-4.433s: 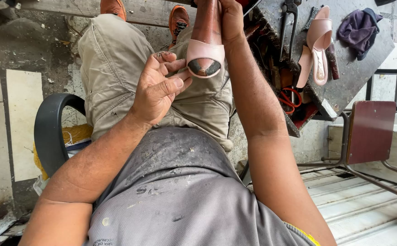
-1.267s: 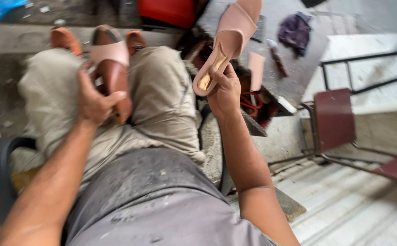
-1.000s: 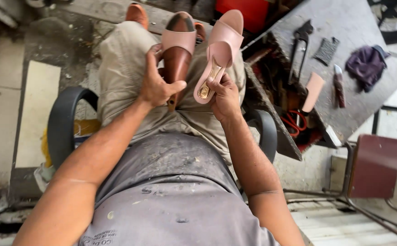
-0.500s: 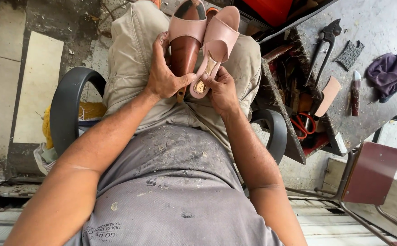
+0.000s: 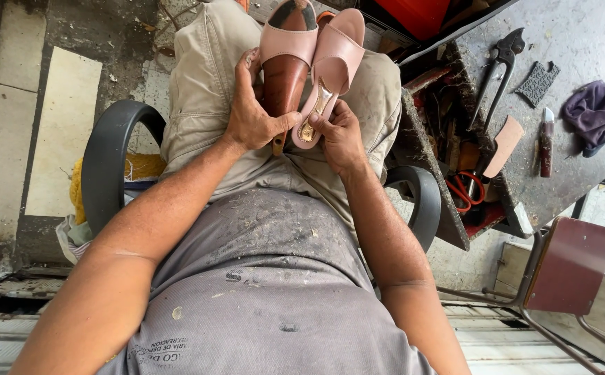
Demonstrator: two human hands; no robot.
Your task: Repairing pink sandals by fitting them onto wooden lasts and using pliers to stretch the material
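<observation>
Here, hands (image 5: 254,121) gripping pink sandals (image 5: 334,66)

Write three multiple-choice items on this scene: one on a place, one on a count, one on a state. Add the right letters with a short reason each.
1. Where do the red-handled scissors lie?
A. On the person's lap
B. In the open tray at the edge of the workbench
C. On the dark red chair

2. How many pink shoes do the hands hold?
A. One
B. Two
C. Three

3. How is the left hand holding its shoe?
A. Gripping it by the heel end
B. Lying flat and open on the thigh
C. Hanging free beside the armrest

Answers: 1 B, the scissors sit among tools in the tray beside the benchtop. 2 B, one shoe is in the left hand and a second shoe in the right hand, side by side. 3 A, the fingers and thumb wrap the shoe's lower end.
</observation>
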